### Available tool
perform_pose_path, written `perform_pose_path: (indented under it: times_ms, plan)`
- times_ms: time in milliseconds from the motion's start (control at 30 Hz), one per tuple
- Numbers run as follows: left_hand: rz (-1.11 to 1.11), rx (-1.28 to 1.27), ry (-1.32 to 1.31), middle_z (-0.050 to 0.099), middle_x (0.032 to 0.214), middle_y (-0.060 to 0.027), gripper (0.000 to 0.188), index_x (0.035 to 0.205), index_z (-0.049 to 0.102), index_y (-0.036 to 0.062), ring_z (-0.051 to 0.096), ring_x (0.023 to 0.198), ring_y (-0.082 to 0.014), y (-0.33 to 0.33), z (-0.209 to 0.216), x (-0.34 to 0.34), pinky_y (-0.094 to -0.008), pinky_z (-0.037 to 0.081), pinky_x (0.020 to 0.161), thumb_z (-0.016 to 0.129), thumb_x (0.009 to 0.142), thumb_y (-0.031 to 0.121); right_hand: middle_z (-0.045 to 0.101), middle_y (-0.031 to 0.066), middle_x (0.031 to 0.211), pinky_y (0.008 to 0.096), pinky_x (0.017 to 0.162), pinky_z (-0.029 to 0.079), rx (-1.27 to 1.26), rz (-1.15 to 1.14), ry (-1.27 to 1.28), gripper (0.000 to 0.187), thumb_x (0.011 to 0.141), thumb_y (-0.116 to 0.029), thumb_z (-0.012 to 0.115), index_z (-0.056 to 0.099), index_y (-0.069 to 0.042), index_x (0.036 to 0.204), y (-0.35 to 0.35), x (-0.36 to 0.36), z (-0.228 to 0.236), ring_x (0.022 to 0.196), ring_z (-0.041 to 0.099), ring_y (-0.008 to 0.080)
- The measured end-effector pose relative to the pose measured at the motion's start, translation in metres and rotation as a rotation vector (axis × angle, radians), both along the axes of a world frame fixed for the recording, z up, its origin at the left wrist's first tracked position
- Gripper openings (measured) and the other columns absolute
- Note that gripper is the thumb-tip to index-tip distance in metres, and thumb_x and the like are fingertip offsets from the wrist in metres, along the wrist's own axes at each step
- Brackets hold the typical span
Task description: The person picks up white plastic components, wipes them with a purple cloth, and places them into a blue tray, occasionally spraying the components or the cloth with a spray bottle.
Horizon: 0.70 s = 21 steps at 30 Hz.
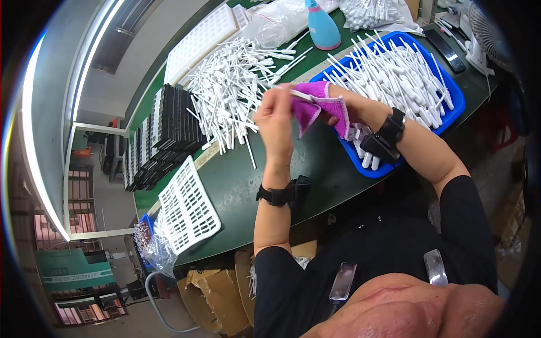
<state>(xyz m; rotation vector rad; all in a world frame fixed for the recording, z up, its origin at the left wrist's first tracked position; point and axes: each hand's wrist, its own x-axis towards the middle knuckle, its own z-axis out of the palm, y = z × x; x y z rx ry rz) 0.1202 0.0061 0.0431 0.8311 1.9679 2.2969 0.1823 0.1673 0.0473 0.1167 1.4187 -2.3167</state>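
My left hand (274, 115) is closed, slightly blurred, in front of my chest above the green table. From its fingers a white plastic stick (302, 96) runs to the right against a purple cloth (332, 106). My right hand (328, 118) is closed on that cloth, which partly hides its fingers. Beneath my right forearm stands a blue tray (459, 107) full of white sticks (394, 79) with thicker ends. A loose heap of similar white sticks (231, 84) lies beyond my left hand.
Stacked black trays (169, 124) stand left of the heap, with a white slotted tray (189, 205) nearer. White perforated panels (203, 42) lie at the back. A blue spray bottle (323, 28), a phone (445, 50) and a fan (489, 28) are also on the table.
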Motion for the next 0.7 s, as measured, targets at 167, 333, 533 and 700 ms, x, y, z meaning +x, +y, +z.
perform_pose_path:
  times_ms: [167, 333, 533, 700]
  plan:
    - [0.008, 0.229, -0.417, 0.061, 0.081, -0.0085, 0.03, 0.118, 0.049, 0.0022, 0.059, 0.071, -0.0124, -0.02, -0.003, -0.001, -0.0235, 0.05, 0.055, 0.048, 0.094, 0.022, 0.061, 0.0023, 0.083, 0.024, 0.05, 0.044, -0.078, -0.324, 0.163, 0.039, 0.09, -0.037, 0.051, 0.055, -0.008, 0.116, 0.008, -0.015, -0.014, 0.065, 0.058, 0.0128]
    - [-0.131, 0.263, -0.521, 0.061, 0.087, -0.0089, 0.033, 0.122, 0.044, 0.0017, 0.061, 0.083, -0.0162, -0.028, -0.029, -0.013, -0.0277, 0.052, 0.069, 0.045, 0.095, 0.021, 0.062, 0.01, 0.106, 0.0385, 0.085, 0.05, -0.663, -0.522, 0.219, 0.039, 0.094, -0.034, 0.043, 0.054, -0.003, 0.115, 0.019, -0.031, -0.009, 0.095, 0.061, 0.0247]
    - [-0.225, 0.394, -0.617, 0.058, 0.104, -0.0115, 0.034, 0.122, 0.045, -0.0014, 0.059, 0.087, -0.0173, -0.017, -0.032, -0.009, -0.029, 0.052, 0.079, 0.048, 0.093, 0.015, 0.062, 0.0124, 0.102, 0.0408, 0.088, 0.048, -0.642, -0.567, 0.188, 0.033, 0.094, -0.031, 0.042, 0.057, -0.002, 0.103, 0.018, -0.032, -0.01, 0.095, 0.06, 0.0263]
    - [-0.223, 0.363, -0.569, 0.058, 0.103, -0.0107, 0.034, 0.123, 0.045, -0.0024, 0.059, 0.084, -0.0155, -0.013, -0.023, -0.002, -0.0283, 0.052, 0.077, 0.049, 0.092, 0.012, 0.06, 0.0122, 0.109, 0.0394, 0.091, 0.046, -0.621, -0.591, 0.147, 0.037, 0.095, -0.031, 0.04, 0.055, -0.002, 0.111, 0.021, -0.032, -0.017, 0.1, 0.058, 0.0257]
